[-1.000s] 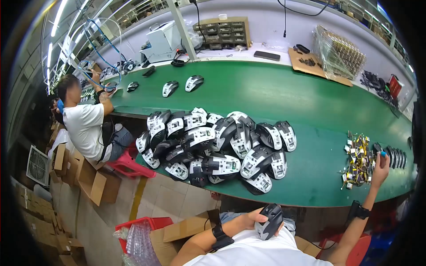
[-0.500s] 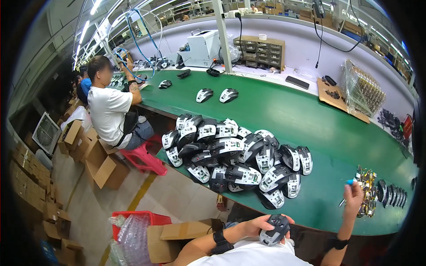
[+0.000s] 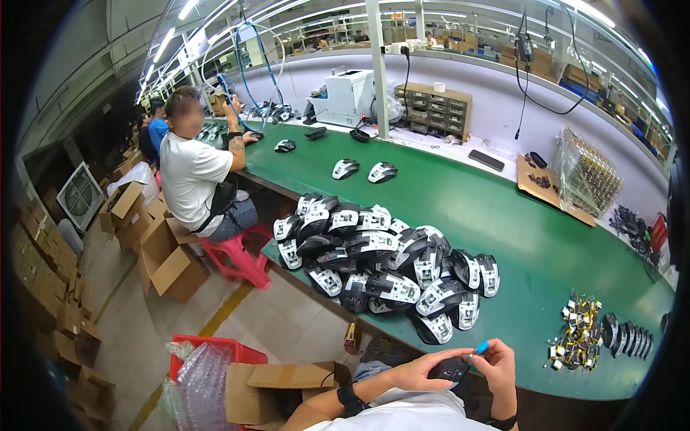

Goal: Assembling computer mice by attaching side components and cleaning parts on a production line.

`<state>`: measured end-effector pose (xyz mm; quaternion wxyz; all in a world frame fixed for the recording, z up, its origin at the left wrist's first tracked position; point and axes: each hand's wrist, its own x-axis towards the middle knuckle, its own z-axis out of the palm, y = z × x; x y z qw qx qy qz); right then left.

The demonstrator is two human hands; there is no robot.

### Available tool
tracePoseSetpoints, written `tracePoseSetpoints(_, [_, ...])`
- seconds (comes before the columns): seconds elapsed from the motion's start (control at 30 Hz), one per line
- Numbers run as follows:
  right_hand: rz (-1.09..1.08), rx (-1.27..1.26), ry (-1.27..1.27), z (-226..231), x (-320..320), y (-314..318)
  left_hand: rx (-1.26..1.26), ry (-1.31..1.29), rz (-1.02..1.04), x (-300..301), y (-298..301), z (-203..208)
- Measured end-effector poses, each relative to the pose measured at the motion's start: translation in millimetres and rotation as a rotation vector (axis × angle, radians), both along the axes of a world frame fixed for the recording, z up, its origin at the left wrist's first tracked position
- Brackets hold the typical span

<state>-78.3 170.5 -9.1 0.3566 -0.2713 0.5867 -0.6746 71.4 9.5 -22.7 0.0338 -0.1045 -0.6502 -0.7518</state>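
My left hand (image 3: pixel 424 368) is closed around a black computer mouse shell (image 3: pixel 451 371), close to my body at the table's front edge. Fingers cover much of the shell. At its right side my right hand (image 3: pixel 497 366) pinches a small bright-blue piece (image 3: pixel 481 347) between thumb and forefinger; its exact kind is too small to make out. Beyond both hands lies a heap of black-and-white mouse shells (image 3: pixel 388 248), several with circuit parts showing. To the right sits a pile of small wired parts (image 3: pixel 577 332) with white connectors and yellow bits.
Curved black parts (image 3: pixel 627 336) stand in a row at the far right. The green table (image 3: pixel 460 197) carries two mice (image 3: pixel 346 169) farther back. A co-worker (image 3: pixel 198 161) sits at the left on a red stool (image 3: pixel 237 260). An open carton (image 3: pixel 277 377) and red bin (image 3: pixel 248 353) stand below left.
My right hand has come left from beside the wired parts to the mouse shell, with the blue piece still in its fingers. The head view has shifted slightly; the co-worker's arm has lowered.
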Motion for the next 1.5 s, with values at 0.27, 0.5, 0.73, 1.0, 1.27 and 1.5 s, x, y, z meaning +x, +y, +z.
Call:
tracePoseSetpoints(0.27, [-0.122,-0.034,0.055,-9.2,7.2,-14.9,0.015,0.044,0.082,-1.0,1.4,-8.2])
tracePoseSetpoints(0.5, [-0.208,0.059,0.411,-9.0,22.3,-19.2,0.097,0.048,0.036,4.2,-10.5,-18.4])
tracePoseSetpoints(0.73, [-0.252,0.142,0.484,-23.9,27.0,-3.8,0.183,-0.062,-0.08,3.3,-6.7,-43.0])
tracePoseSetpoints(1.0, [-0.2,0.164,0.695,-17.9,26.0,-6.4,0.071,0.048,0.009,-10.1,-16.4,-34.7])
tracePoseSetpoints(1.27, [-0.301,0.2,0.936,-6.2,9.9,-8.1,0.004,-0.031,0.001,-35.8,-12.3,-25.7])
tracePoseSetpoints(1.5, [-0.288,0.284,0.738,8.2,-6.7,-0.3,0.198,-0.234,-0.078,-42.3,-10.2,-21.6])
